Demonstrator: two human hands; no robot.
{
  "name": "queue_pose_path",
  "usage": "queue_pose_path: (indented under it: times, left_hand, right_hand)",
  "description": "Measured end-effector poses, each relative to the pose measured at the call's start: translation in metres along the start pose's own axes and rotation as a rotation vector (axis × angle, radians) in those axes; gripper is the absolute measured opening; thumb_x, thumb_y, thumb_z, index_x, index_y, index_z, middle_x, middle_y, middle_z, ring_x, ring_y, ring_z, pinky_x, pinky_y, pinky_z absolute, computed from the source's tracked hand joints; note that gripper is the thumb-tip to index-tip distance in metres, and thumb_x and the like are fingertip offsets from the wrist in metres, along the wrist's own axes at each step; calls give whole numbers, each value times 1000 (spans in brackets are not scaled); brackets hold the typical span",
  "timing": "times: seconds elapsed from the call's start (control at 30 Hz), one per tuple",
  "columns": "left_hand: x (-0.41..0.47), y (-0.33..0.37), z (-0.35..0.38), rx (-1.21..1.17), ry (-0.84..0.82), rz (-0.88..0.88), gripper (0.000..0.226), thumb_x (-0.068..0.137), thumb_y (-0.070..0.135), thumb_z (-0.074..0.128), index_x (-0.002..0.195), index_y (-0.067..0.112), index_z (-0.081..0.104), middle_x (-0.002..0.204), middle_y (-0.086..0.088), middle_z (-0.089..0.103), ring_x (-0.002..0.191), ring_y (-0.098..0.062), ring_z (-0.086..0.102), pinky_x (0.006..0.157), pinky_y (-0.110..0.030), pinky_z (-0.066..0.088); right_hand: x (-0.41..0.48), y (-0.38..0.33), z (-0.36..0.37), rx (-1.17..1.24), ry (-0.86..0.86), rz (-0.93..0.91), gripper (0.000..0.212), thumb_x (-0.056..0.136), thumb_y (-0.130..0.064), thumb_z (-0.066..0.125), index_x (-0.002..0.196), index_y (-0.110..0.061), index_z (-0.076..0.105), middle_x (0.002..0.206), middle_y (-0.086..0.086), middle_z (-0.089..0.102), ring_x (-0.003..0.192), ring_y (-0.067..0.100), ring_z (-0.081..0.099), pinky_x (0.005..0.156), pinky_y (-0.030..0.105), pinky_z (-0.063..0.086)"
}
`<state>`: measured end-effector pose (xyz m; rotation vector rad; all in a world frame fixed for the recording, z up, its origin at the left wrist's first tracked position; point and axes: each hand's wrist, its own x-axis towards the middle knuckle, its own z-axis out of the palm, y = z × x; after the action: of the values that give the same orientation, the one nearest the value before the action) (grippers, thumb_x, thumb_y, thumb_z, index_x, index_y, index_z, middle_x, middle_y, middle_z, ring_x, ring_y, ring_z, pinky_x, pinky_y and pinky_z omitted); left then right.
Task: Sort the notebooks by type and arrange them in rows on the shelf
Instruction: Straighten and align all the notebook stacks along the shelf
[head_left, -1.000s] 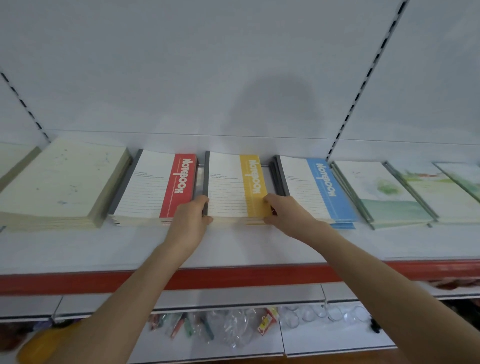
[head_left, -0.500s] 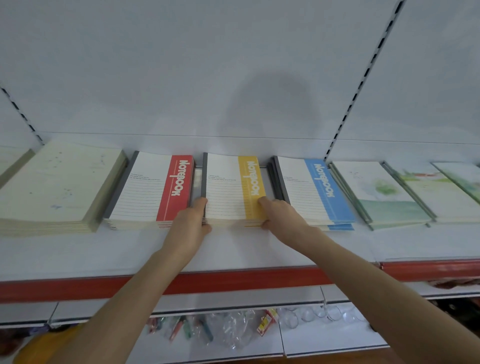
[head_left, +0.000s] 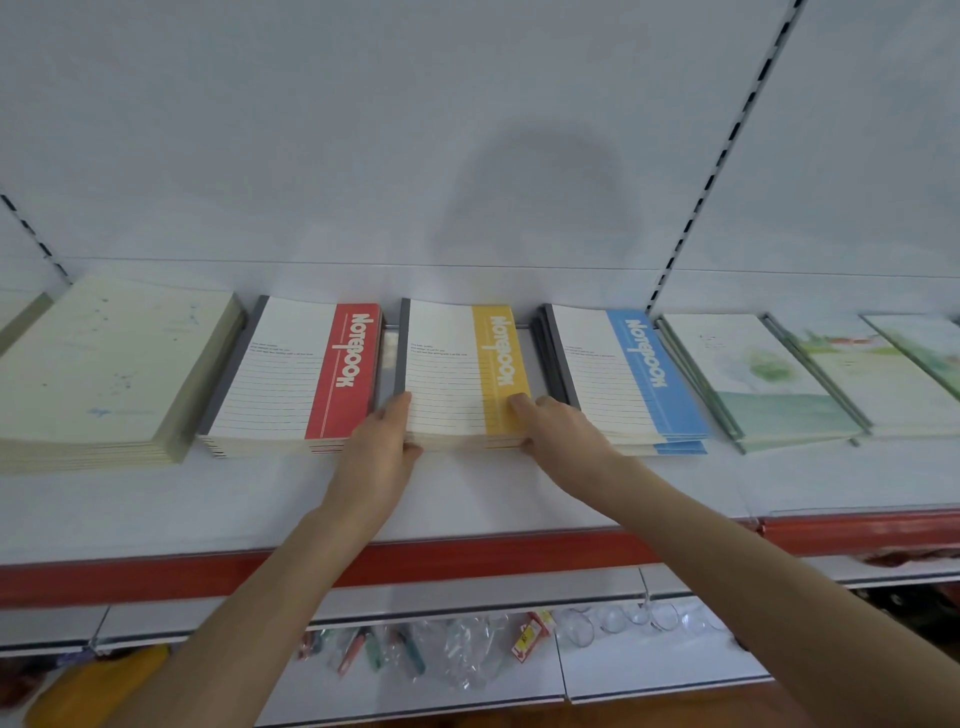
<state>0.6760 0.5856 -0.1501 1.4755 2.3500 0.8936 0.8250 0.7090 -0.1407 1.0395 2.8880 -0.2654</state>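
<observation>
A stack of yellow-striped notebooks (head_left: 457, 364) lies flat in the middle of the white shelf (head_left: 467, 499). My left hand (head_left: 376, 454) grips its near left corner, thumb on the top cover. My right hand (head_left: 558, 436) grips its near right corner, thumb on the yellow stripe. A red-striped notebook stack (head_left: 296, 374) lies to its left and a blue-striped stack (head_left: 618, 374) to its right, each a small gap away.
A thick cream notebook stack (head_left: 98, 369) sits at the left. Green watercolour-cover notebooks (head_left: 753, 374) lie in rows at the right. The shelf has a red front edge (head_left: 467, 556). Below, a lower shelf holds bagged pens (head_left: 415, 654).
Both hands and the yellow stack have shifted slightly left and back on the shelf; the view moved a little. The grip on both corners is unchanged.
</observation>
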Motion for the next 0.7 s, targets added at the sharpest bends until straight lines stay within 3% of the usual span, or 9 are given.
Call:
queue_pose_path:
  times: [0.27,0.4,0.57,0.7]
  left_hand:
    - [2,3,1,14,26,14,45,85,-2,58,128,1,46,115,-18,60,104,-30,58,86,-31,43]
    - [4,2,-4,-68,2,2,47,84,2,63,128,1,48,119,-14,59,104,-26,57,82,-15,36]
    - [7,3,-6,-78,4,-39,45,86,0,60,130,2,48,120,-14,59,99,-18,54,78,-12,31]
    - [5,5,-8,-52,-36,-22,46,88,9,59,132,3,45,119,-10,58,90,-18,54,76,-13,32]
  right_hand:
    - [1,0,-3,78,-14,51,33,90,-3,49,121,-5,39,102,17,55,90,33,57,74,41,49]
    - [2,0,-17,188,-82,73,43,88,-9,58,125,-4,38,107,16,56,95,31,56,72,35,44]
    - [4,-2,-14,124,-80,62,37,90,-10,55,124,-6,39,108,17,56,96,32,57,77,38,48]
    - [-4,-2,-18,246,-85,89,44,91,-13,53,131,-8,37,111,15,55,95,30,56,78,37,47]
